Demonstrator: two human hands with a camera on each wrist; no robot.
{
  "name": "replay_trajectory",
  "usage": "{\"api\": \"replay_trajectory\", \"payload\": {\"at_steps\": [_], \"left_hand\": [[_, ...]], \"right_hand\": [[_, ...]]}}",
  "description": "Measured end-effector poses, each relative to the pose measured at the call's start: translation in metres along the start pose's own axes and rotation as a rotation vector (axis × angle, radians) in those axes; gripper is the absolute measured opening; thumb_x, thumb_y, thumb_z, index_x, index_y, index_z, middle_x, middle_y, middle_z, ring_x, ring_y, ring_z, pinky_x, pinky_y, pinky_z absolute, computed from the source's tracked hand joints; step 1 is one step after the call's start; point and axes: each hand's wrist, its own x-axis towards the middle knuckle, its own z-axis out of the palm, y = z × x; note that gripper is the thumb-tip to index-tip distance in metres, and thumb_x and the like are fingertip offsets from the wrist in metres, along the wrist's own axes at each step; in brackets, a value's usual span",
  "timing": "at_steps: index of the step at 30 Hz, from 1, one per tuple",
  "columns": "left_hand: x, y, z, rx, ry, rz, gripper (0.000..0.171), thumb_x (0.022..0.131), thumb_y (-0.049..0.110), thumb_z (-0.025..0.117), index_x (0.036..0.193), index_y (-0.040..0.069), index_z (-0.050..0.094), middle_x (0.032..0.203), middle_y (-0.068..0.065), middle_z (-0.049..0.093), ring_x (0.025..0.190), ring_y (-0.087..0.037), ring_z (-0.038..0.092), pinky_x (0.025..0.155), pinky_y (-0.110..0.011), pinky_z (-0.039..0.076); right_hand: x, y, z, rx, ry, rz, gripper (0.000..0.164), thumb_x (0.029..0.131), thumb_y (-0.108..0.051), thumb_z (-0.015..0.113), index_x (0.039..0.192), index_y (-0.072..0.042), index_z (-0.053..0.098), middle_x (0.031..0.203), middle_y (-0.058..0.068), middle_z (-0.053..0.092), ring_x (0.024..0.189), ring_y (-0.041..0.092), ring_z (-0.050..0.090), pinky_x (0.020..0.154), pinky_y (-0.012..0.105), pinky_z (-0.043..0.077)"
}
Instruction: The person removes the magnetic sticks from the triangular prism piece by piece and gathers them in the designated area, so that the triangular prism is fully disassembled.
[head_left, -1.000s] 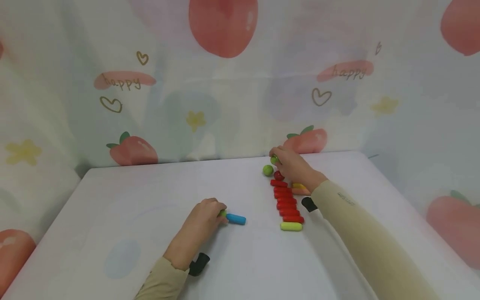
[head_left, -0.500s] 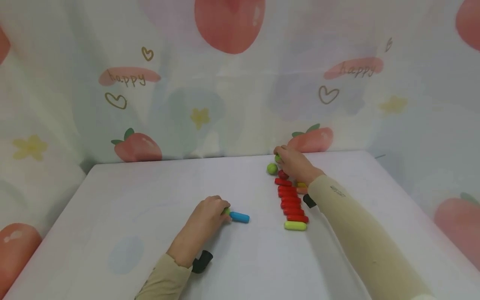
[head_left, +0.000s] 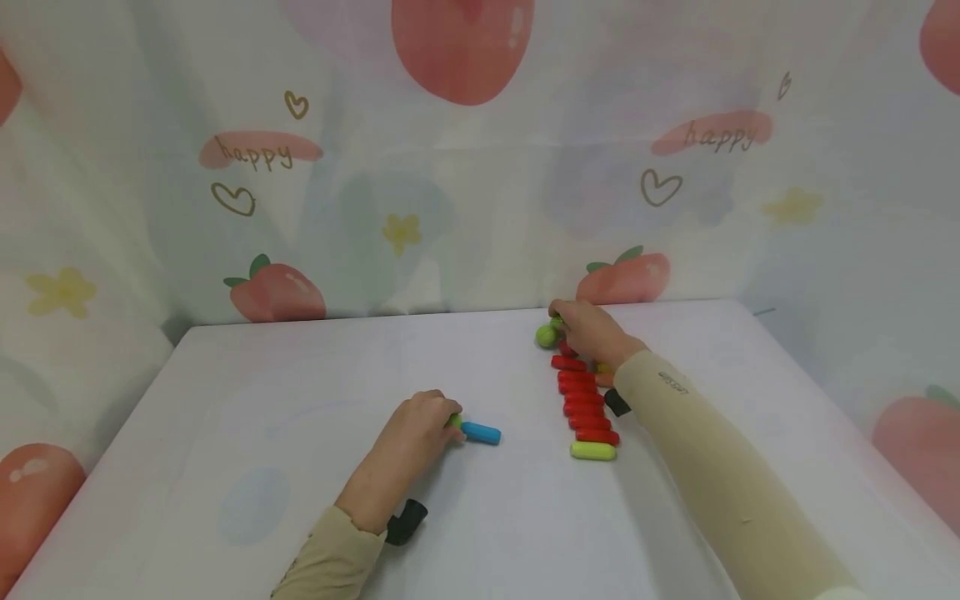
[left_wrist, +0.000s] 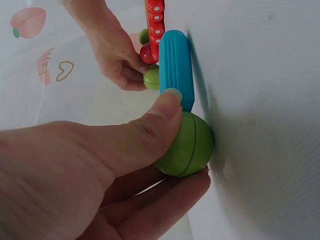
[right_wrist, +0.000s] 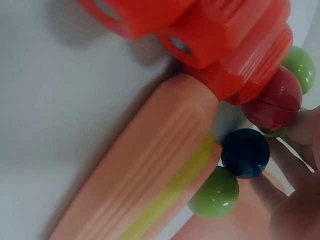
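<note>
My left hand [head_left: 411,440] pinches a green ball [left_wrist: 187,145] between thumb and fingers, just above the white table [head_left: 510,517]. A blue ribbed rod [left_wrist: 176,67] adjoins this ball, and the thumb tip overlaps its near end. At the back, my right hand [head_left: 592,332] grips another green ball [head_left: 556,321], mostly hidden by the fingers. Close beside it is a green ball [head_left: 546,336]. A red ball [right_wrist: 275,100] lies by the right fingers, at the far end of a row of red rods [head_left: 581,400]. A yellow-green rod [head_left: 592,451] ends the row nearest me.
Right of the row, partly under the right arm, lie an orange rod [right_wrist: 145,150] and a yellow one [right_wrist: 170,192]. A dark blue ball [right_wrist: 245,153] and a green ball [right_wrist: 216,194] sit at their far end. A printed curtain [head_left: 480,183] hangs behind the table.
My right hand has lowered slightly, bringing its green ball against or very near the other one. The left hand keeps its hold on its ball. The head view has shifted a little.
</note>
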Motion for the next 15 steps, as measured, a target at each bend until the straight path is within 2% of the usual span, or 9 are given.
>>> {"api": "replay_trajectory", "payload": {"at_steps": [6,8,10,13,15], "left_hand": [[-0.001,0.000,0.000,-0.020,0.006,-0.001,0.023,0.075,0.014,0.084,0.094,0.003,0.076,0.082,-0.004,0.068,0.071,-0.010,0.055,0.064,-0.020,0.049],[-0.002,0.002,0.000,-0.024,0.004,-0.004,0.023,0.076,0.013,0.083,0.094,0.002,0.076,0.082,-0.005,0.069,0.071,-0.010,0.055,0.064,-0.021,0.049],[-0.002,0.003,0.000,-0.030,-0.001,-0.009,0.023,0.076,0.013,0.083,0.095,0.002,0.076,0.083,-0.005,0.069,0.072,-0.011,0.056,0.065,-0.022,0.050],[-0.002,0.004,0.000,-0.028,-0.008,-0.021,0.024,0.076,0.013,0.083,0.096,0.002,0.076,0.083,-0.005,0.069,0.072,-0.010,0.056,0.065,-0.022,0.050],[-0.002,0.004,0.000,-0.025,-0.017,-0.030,0.025,0.075,0.013,0.083,0.097,0.002,0.077,0.083,-0.005,0.068,0.071,-0.010,0.055,0.065,-0.022,0.049]], "right_hand": [[-0.003,0.000,-0.003,-0.001,0.025,-0.006,0.043,0.099,-0.002,0.050,0.142,-0.008,0.045,0.118,0.012,0.061,0.103,0.027,0.057,0.085,0.039,0.059],[-0.005,0.000,-0.003,0.036,0.046,-0.003,0.043,0.100,-0.004,0.050,0.143,-0.009,0.045,0.122,0.012,0.060,0.106,0.027,0.056,0.089,0.041,0.058],[-0.008,-0.002,-0.003,0.085,0.073,-0.008,0.042,0.102,-0.006,0.049,0.144,-0.010,0.045,0.125,0.012,0.059,0.107,0.027,0.055,0.088,0.040,0.058],[-0.015,-0.006,-0.002,0.168,0.113,-0.020,0.040,0.103,-0.008,0.047,0.143,-0.014,0.045,0.125,0.012,0.056,0.105,0.027,0.054,0.079,0.037,0.059],[-0.021,-0.009,-0.001,0.190,0.150,-0.052,0.039,0.102,-0.007,0.046,0.141,-0.013,0.047,0.123,0.013,0.057,0.104,0.027,0.054,0.079,0.037,0.058]]}}
